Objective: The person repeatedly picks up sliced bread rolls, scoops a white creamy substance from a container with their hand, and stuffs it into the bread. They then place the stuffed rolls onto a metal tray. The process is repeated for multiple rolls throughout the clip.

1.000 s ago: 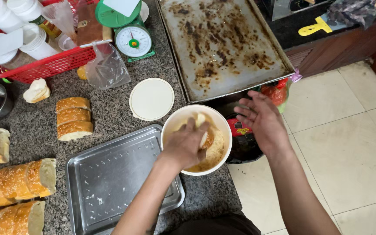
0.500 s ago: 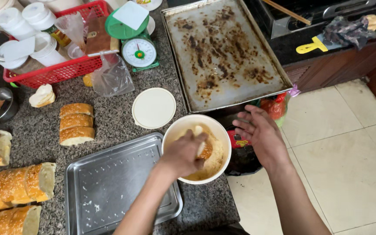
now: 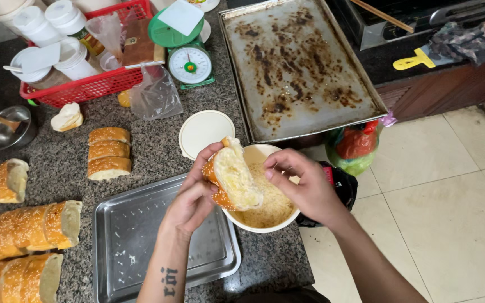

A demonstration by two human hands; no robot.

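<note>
Item: sesame-crusted bread slice, coated yellow, pinched in left hand over round cream bowl of batter. Right hand loosely curled, empty. Step judged: coating; steady transfer needed.

Single head view, steeply down, close over counter.

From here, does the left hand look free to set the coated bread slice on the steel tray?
Probably yes: the left hand holds the slice just above the bowl, and the tray beside it lies bare.
</note>
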